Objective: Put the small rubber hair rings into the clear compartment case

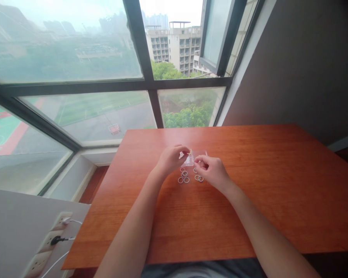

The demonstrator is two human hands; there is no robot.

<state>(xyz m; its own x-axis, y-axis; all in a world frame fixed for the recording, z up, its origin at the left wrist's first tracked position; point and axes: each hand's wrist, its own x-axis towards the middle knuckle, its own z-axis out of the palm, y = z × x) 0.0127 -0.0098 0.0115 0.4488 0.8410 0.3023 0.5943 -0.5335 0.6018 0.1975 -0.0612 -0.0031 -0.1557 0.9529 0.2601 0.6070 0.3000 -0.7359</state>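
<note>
My left hand (174, 157) is closed in a pinch over a clear plastic box (187, 162). A small yellowish piece (190, 152) shows at its fingertips, too small to name. To the right, my right hand (210, 168) has thumb and fingers pressed together near the box's right part; whatever it pinches is hidden or too small to tell. Several pale grey rings (186, 180) lie in a cluster on the table below the left hand. More rings (197, 178) lie just left of the right hand, two of them overlapping.
The reddish-brown wooden table (266, 185) stretches well out to both sides. Dark-framed windows (104, 87) stand behind it, with one pane swung open. A grey wall (292, 65) rises at right. Wall sockets (50, 241) with plugged-in cables are at lower left.
</note>
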